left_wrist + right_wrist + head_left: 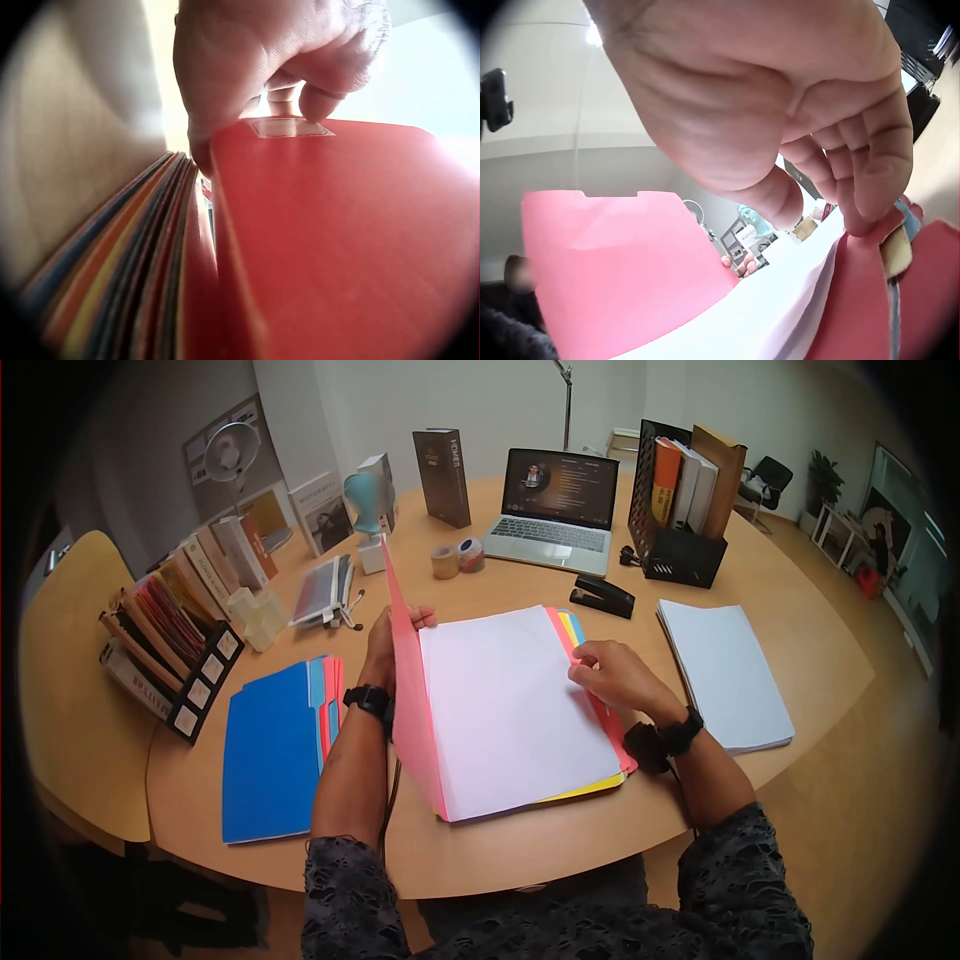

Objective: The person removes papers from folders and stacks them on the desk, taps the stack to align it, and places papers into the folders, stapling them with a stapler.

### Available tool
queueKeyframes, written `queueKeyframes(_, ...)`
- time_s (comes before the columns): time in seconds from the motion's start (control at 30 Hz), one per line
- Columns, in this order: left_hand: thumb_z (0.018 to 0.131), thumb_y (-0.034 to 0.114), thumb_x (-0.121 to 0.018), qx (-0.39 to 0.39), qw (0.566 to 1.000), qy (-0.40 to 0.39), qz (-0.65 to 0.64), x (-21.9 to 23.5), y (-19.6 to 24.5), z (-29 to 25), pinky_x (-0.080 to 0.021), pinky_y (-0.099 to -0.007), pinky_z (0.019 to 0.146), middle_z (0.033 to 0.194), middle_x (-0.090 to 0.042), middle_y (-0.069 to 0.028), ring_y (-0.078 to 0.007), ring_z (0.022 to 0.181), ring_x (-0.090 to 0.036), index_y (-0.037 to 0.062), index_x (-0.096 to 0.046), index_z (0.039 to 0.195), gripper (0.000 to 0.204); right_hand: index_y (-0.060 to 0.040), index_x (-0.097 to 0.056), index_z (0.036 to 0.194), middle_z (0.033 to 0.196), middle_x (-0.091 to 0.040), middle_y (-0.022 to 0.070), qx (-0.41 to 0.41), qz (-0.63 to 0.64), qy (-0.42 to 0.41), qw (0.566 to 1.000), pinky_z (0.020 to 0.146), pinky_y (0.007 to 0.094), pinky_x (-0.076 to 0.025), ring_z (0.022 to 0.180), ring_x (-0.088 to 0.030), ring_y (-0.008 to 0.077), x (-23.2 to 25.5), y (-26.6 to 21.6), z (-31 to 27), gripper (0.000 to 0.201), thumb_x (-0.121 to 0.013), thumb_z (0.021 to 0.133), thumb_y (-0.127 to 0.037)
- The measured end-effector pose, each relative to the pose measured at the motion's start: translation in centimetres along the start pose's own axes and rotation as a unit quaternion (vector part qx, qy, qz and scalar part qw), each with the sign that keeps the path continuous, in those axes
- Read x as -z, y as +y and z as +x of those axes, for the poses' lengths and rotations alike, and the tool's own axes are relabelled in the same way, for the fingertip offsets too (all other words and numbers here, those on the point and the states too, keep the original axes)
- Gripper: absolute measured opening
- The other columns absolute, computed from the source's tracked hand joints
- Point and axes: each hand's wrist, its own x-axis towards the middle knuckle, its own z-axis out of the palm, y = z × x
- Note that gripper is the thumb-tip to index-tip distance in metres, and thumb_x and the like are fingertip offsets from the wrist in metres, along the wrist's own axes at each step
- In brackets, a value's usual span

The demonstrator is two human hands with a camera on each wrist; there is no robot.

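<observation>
A pink folder (407, 690) lies open in front of the person, its left cover standing nearly upright. White sheets (520, 710) lie inside, over yellow and blue folders. The left hand (380, 648) grips the raised cover near its far end; in the left wrist view that hand (255, 60) is at the edge of the red-looking cover (337, 225). At the sheets' right edge is the right hand (622, 675), fingers bent. The right wrist view shows this hand (780, 97) with fingertips touching the folder's edge (855, 277) beside the tabs, the thumb apart from them.
Blue and red folders (270, 750) lie at left, and a white paper stack (725, 670) at right. Beyond stand a black stapler (602, 597), tape rolls (444, 562), a laptop (550, 540) and a file holder (685, 560). Books (207, 575) line the left side.
</observation>
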Motion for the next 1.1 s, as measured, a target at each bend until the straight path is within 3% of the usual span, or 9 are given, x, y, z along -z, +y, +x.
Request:
queueKeyframes(0.1, 0.096, 0.018, -0.049, -0.054, 0.992, -0.106, -0.031, 3.2, -1.3, 2.8, -0.055, -0.0354, 0.079, 0.102, -0.065, -0.0208, -0.0262, 0.086, -0.064, -0.0019, -0.056, 0.093, 0.021, 0.0062, -0.065, 0.11, 0.097, -0.069, 0.0191, 0.009, -0.033, -0.015, 0.999, 0.079, 0.0368, -0.051, 0.088, -0.067, 0.0302, 1.0, -0.8, 0.1, 0.039, -0.064, 0.085, -0.024)
queueKeyframes(0.2, 0.095, 0.016, -0.052, -0.06, 0.995, -0.082, -0.022, 3.6, -1.6, 3.4, -0.055, -0.035, 0.079, 0.103, -0.064, -0.0209, -0.0263, 0.086, -0.065, -0.0007, -0.056, 0.091, 0.018, 0.0062, -0.066, 0.1, 0.088, -0.068, 0.0213, 0.072, -0.074, -0.003, 0.995, 0.077, 0.0415, -0.05, 0.084, -0.066, 0.0353, 2.0, -1.8, 2.1, 0.035, -0.063, 0.084, -0.025)
queueKeyframes(0.3, 0.097, 0.018, -0.05, -0.073, 0.996, -0.046, 0.032, 3.4, -1.5, 3.4, -0.055, -0.0337, 0.081, 0.104, -0.064, -0.0199, -0.0253, 0.088, -0.065, -0.0025, -0.058, 0.097, 0.022, 0.0048, -0.065, 0.113, 0.103, -0.068, 0.0205, 0.12, -0.094, -0.068, 0.986, 0.087, 0.039, -0.05, 0.099, -0.065, 0.035, 2.2, -3.6, 5.9, 0.041, -0.067, 0.082, -0.022)
queueKeyframes(0.33, 0.097, 0.018, -0.05, -0.073, 0.996, -0.045, 0.032, 3.2, -1.5, 3.0, -0.055, -0.0337, 0.081, 0.104, -0.064, -0.0199, -0.0253, 0.088, -0.065, -0.0025, -0.058, 0.097, 0.022, 0.0043, -0.063, 0.117, 0.109, -0.068, 0.0206, 0.149, -0.109, -0.114, 0.976, 0.091, 0.0381, -0.049, 0.106, -0.063, 0.035, 1.9, -3.7, 7.4, 0.045, -0.069, 0.081, -0.022)
queueKeyframes(0.43, 0.099, 0.023, -0.05, -0.055, 0.996, -0.07, 0.005, 2.8, -1.2, 2.2, -0.054, -0.0318, 0.083, 0.104, -0.065, -0.018, -0.0237, 0.092, -0.065, -0.0052, -0.059, 0.106, 0.031, 0.0026, -0.06, 0.125, 0.122, -0.064, 0.0198, 0.164, -0.114, -0.142, 0.969, 0.098, 0.0368, -0.047, 0.116, -0.059, 0.0343, 0.4, -3.6, 12.1, 0.057, -0.075, 0.076, -0.023)
queueKeyframes(0.57, 0.099, 0.025, -0.05, -0.034, 0.996, -0.08, 0.01, 3.4, -1.2, 3.2, -0.054, -0.0308, 0.083, 0.104, -0.065, -0.0174, -0.0231, 0.093, -0.064, -0.0062, -0.058, 0.109, 0.033, -0.0005, -0.054, 0.134, 0.132, -0.058, 0.0169, 0.157, -0.121, -0.181, 0.963, 0.099, 0.0365, -0.046, 0.12, -0.057, 0.0313, -1.7, -2.8, 16.8, 0.075, -0.081, 0.07, -0.029)
queueKeyframes(0.8, 0.099, 0.028, -0.051, 0.018, 0.996, -0.082, 0.019, 5.3, -2.1, 4.3, -0.053, -0.0292, 0.085, 0.104, -0.065, -0.0163, -0.0221, 0.094, -0.064, -0.008, -0.058, 0.113, 0.039, -0.0019, -0.061, 0.125, 0.12, -0.065, 0.0156, 0.135, -0.124, -0.227, 0.956, 0.095, 0.0364, -0.048, 0.111, -0.061, 0.0285, -3.6, -2.7, 18.6, 0.065, -0.082, 0.069, -0.029)
queueKeyframes(0.9, 0.099, 0.03, -0.052, 0.062, 0.997, -0.029, -0.024, 2.1, -0.4, 1.5, -0.052, -0.0322, 0.088, 0.105, -0.065, -0.0169, -0.0241, 0.096, -0.064, -0.0045, -0.059, 0.109, 0.036, -0.0028, -0.064, 0.12, 0.115, -0.067, 0.0147, 0.167, -0.125, -0.225, 0.952, 0.093, 0.0365, -0.049, 0.108, -0.062, 0.0281, -3.9, -2.4, 18.9, 0.059, -0.081, 0.07, -0.029)
queueKeyframes(1.1, 0.099, 0.028, -0.052, 0.045, 0.998, -0.038, -0.025, 2.4, 0.4, 2.0, -0.052, -0.0329, 0.088, 0.105, -0.065, -0.0168, -0.0248, 0.097, -0.064, -0.0038, -0.059, 0.107, 0.033, -0.0004, -0.065, 0.115, 0.113, -0.067, 0.0157, 0.181, -0.103, -0.189, 0.96, 0.09, 0.0349, -0.05, 0.106, -0.063, 0.0281, -3.8, -3.0, 18.1, 0.056, -0.081, 0.069, -0.028)
